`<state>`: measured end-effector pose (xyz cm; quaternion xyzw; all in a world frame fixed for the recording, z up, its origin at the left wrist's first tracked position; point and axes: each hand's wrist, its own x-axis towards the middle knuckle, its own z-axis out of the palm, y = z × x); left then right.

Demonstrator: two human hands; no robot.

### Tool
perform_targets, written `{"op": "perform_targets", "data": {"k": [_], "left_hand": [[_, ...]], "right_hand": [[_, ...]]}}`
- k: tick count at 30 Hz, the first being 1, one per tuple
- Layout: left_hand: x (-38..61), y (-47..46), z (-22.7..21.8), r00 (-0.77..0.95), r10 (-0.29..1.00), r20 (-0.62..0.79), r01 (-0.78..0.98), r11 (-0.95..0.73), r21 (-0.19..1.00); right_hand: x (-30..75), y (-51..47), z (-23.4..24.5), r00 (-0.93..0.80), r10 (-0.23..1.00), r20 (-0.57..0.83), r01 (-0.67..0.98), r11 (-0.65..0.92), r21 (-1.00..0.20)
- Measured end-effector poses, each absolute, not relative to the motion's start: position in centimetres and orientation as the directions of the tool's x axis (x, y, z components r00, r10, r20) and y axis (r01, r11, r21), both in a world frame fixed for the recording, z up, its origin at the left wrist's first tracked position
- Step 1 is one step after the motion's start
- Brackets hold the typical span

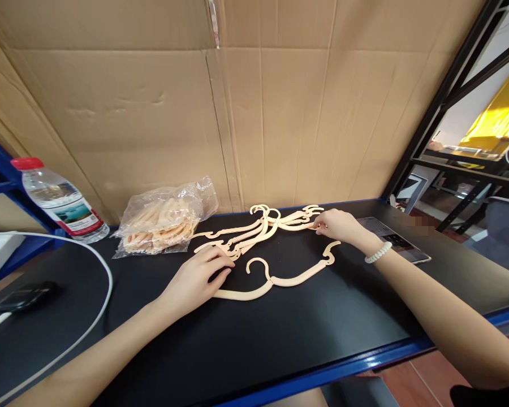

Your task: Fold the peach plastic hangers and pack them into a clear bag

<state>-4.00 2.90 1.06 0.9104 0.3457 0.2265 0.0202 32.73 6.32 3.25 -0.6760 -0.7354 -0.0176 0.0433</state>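
1 hanger (pixel 275 281) lies flat on the table (pixel 280 345), its long axis running left to right and its hook pointing away from the person. The left hand (pixel 195 281) rests on its left end, fingers loosely stretched and clasping nothing. Just beyond this hand lies a pile (pixel 254 232) on the same axis, its right tips pinched by the right hand (pixel 339 225); a bag (pixel 165 220) sits farther left.

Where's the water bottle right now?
The water bottle sits at the head view's far left, at the back of the black table, just left of the plastic bag of hangers.
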Motion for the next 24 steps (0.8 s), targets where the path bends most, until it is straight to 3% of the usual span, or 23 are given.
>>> {"op": "perform_targets", "data": {"k": [6, 10, 17, 24], "left_hand": [[-4.2, 3.1, 1.0, 0.649, 0.632, 0.424, 0.615, -0.764, 0.196], [-4.2, 3.0, 1.1, 0.648, 0.623, 0.438, 0.606, -0.77, 0.198], [-4.0, 2.8, 1.6, 0.621, 0.636, 0.458, 0.619, -0.757, 0.211], [-4.0, 2.7, 1.6, 0.609, 0.646, 0.459, 0.62, -0.749, 0.233]], "right_hand": [[32.7, 7.1, 2.2, -0.076, 0.99, 0.119, 0.997, 0.077, -0.005], [33.0, 7.1, 2.0, -0.097, 0.987, 0.129, 0.992, 0.107, -0.068], [33.4, 6.6, 3.3, -0.271, 0.962, 0.037, 0.877, 0.263, -0.402], [33.6, 6.1, 4.3, -0.303, 0.953, 0.021, 0.693, 0.235, -0.681]]}}
